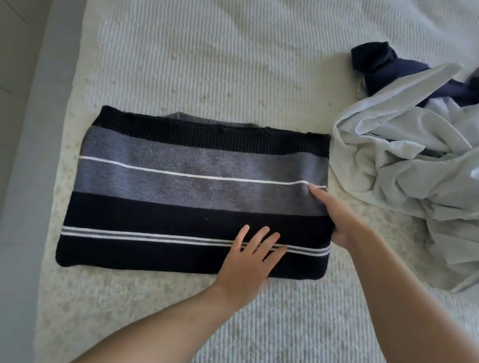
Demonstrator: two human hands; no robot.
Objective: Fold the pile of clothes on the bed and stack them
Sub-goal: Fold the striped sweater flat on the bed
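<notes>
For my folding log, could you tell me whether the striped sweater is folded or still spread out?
Folded: the striped sweater lies as a flat rectangle, no sleeves showing, with another layer peeking out at its far edge.

Both hands reach forward — left (pixel 248 260) flat, right (pixel 338 219) gripping.

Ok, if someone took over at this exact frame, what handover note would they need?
Left hand: flat, fingers spread, pressing the folded navy-and-grey striped knit sweater near its front edge.
Right hand: at the sweater's right edge, forefinger on top; grip unclear.
Done: sweater lies as a flat rectangle on the white ribbed bedspread.
Left: the crumpled pale-blue and navy clothes pile at right, unfolded; no stack yet.
</notes>
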